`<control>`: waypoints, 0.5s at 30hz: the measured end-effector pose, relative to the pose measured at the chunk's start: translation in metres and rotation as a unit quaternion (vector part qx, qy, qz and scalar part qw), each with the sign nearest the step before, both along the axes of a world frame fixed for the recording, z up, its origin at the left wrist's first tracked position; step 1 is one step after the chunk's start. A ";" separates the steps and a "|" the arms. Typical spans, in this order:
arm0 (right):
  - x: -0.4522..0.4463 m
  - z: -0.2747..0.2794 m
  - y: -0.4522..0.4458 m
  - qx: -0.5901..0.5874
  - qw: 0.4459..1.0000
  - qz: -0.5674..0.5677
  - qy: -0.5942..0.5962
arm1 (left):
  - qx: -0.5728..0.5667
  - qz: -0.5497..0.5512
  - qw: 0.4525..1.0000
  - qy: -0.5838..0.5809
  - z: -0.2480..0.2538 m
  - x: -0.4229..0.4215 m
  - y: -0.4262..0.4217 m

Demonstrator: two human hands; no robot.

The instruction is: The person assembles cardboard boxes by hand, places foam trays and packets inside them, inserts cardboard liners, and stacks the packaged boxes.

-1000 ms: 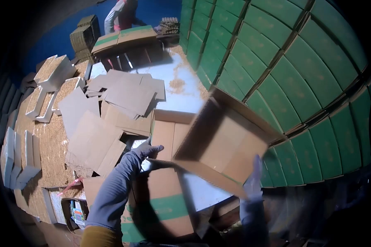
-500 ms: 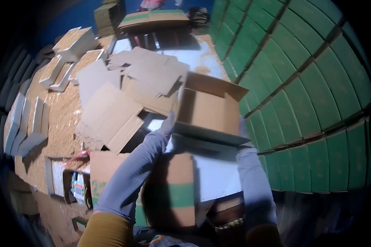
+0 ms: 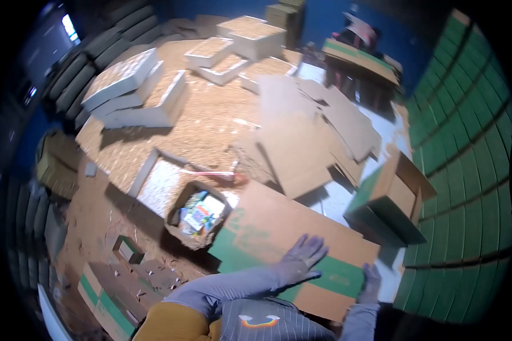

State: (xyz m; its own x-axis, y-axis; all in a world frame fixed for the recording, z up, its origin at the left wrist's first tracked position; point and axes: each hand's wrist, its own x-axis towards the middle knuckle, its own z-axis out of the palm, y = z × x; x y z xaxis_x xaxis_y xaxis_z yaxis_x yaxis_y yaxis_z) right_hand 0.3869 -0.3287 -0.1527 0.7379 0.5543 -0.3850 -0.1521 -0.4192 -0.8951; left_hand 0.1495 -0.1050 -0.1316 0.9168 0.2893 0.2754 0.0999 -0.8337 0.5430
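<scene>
A flattened cardboard carton (image 3: 267, 219) with a green band lies in front of me. My left hand (image 3: 304, 261), in a pale glove, rests on its top with the fingers spread. At the carton's right edge is my right hand (image 3: 370, 284), one digit over the top face and the others along the outside, closed on that edge; the underside is hidden. Just beyond stands an opened-out cardboard box (image 3: 375, 199), tilted, with its flaps up and neither hand on it.
Flat cardboard sheets (image 3: 301, 148) overlap behind the carton. A small box of colourful packets (image 3: 202, 216) sits to the left. White trays (image 3: 148, 108) stand on a heap of light brown pieces (image 3: 210, 125). Green boxes (image 3: 461, 153) form a wall at the right.
Both hands have let go of the opened-out box, which now stands at the right. They have come down onto the flattened carton. My view has turned left.
</scene>
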 end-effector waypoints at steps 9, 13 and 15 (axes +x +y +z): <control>0.031 0.141 0.034 0.049 0.966 0.123 -0.222 | 0.042 0.127 0.957 0.258 0.239 -0.105 0.103; -0.069 0.204 0.086 0.127 0.830 0.131 -0.526 | -0.079 0.094 0.987 0.103 0.225 -0.135 0.079; -0.073 0.208 0.092 -0.075 0.634 0.281 -0.716 | -0.167 0.058 0.971 0.160 0.238 -0.138 0.086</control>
